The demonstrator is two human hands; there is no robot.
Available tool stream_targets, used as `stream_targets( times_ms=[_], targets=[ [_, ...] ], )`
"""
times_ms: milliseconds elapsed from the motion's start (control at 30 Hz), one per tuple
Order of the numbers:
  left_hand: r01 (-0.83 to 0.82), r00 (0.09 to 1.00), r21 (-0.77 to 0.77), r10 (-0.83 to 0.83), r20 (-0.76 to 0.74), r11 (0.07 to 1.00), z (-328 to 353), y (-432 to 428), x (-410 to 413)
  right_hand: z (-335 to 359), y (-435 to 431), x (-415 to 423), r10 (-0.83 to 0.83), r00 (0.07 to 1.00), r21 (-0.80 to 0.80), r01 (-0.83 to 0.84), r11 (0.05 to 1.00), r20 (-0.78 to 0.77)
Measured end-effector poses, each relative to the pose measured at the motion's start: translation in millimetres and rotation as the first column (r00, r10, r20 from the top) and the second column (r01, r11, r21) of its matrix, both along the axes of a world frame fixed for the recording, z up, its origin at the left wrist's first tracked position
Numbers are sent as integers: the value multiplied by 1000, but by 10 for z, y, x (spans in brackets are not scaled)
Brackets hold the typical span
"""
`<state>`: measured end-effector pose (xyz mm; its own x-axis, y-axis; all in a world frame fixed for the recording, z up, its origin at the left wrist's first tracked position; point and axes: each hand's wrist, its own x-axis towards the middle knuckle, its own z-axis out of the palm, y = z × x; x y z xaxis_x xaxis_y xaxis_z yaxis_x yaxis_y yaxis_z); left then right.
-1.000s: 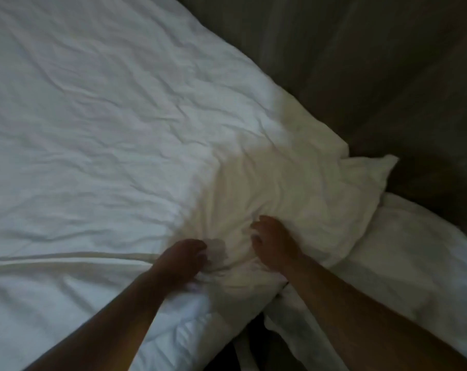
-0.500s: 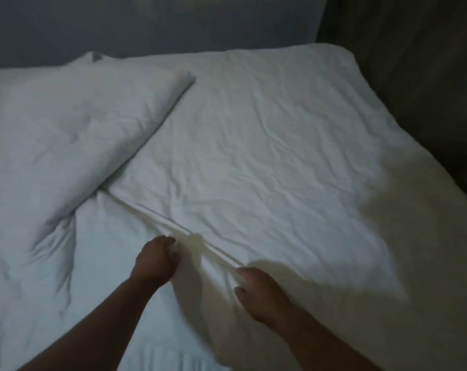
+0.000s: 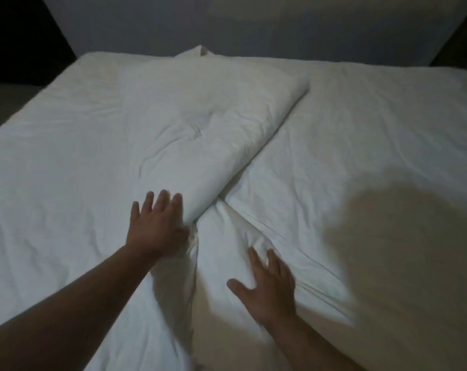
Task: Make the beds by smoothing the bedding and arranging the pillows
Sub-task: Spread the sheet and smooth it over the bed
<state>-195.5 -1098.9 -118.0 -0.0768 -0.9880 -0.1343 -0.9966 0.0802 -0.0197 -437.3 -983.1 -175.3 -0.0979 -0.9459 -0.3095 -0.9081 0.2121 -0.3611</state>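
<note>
Both hands are lying flat, fingers spread: left hand (image 3: 157,226) touching the folded duvet (image 3: 200,135) (white), right hand (image 3: 267,287) pressing the sheet (image 3: 361,145).

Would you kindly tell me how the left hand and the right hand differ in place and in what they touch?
The left hand is farther up the bed, the right hand nearer the camera. The left hand's fingers touch the pillow at its near end; the right hand lies flat on a bunched fold of sheet. Both are open, palms down.
</note>
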Motion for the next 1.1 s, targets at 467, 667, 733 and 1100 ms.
stream_targets(
  times_ms=[467, 667, 733, 1100],
  targets=[
    [-154, 940, -218, 75, -334, 964, -820, -1249, 108, -927, -1119, 770, -272, 944, -340, 197, 920, -187],
    [-170, 872, -41, 131, -471, 985, -993, -1585, 149, -1196, -1234, 712, -312, 932, -531, 172, 830, -186],
    [-152, 826, 24, 140, -546, 988, -963, -1611, 195, -1223, -1245, 694, -309, 933, -557, 160, 815, -183],
    [-559, 440, 230, 520, -732, 797, -548, -923, 1692, -1138, -1215, 686, -275, 949, -485, 171, 858, -153]
  ],
)
